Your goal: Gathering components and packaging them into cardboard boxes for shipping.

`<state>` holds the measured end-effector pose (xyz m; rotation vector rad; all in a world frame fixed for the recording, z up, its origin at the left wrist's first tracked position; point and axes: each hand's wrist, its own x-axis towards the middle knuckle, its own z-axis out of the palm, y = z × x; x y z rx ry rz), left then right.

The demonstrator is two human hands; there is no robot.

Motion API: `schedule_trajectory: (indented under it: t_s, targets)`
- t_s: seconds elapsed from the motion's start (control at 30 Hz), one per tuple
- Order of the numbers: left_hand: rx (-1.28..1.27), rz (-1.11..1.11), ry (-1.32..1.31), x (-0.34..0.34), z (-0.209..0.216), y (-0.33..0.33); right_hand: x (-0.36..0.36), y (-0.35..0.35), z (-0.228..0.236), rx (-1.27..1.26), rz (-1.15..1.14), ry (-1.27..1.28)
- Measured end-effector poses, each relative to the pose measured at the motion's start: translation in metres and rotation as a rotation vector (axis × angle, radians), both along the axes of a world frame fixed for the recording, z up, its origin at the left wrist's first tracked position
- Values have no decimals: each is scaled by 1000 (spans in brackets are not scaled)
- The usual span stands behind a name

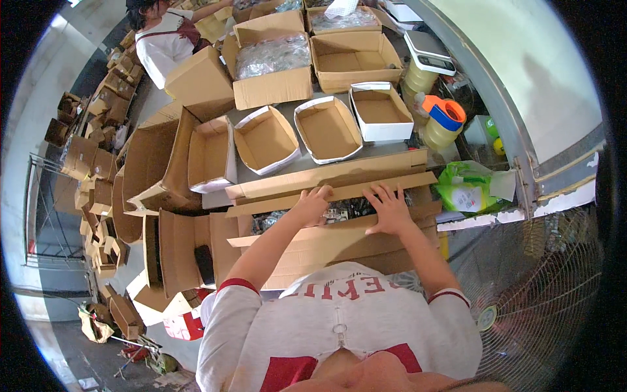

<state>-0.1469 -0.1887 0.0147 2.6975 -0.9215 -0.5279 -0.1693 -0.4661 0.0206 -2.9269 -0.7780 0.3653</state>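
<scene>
A large open cardboard carton stands right in front of me, its flaps folded outward. Inside lie small dark metal parts in clear plastic. My left hand reaches into the carton, fingers curled down among the parts; whether it grips any is hidden. My right hand rests flat, fingers spread, on the carton's near edge beside the parts. Beyond the carton, three shallow white-sided cardboard trays sit empty on a grey table.
Further back stand bigger cartons, one with shiny bagged parts. A person in white works at the far left. A scale, yellow jugs, a green bag and a floor fan are on the right. Flattened boxes pile up left.
</scene>
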Motion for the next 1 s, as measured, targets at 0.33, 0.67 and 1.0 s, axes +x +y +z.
schedule_trajectory:
  t_s: [0.33, 0.67, 1.0]
  targets:
    - [-51, -69, -161, 1, -9, 4, 5, 0, -3, 37, -2, -9]
    - [-279, 19, -109, -2, -25, 11, 4, -2, -8, 76, -7, -68]
    - [-306, 20, -367, 2, -36, 2, 15, 4, 6, -62, 7, -34]
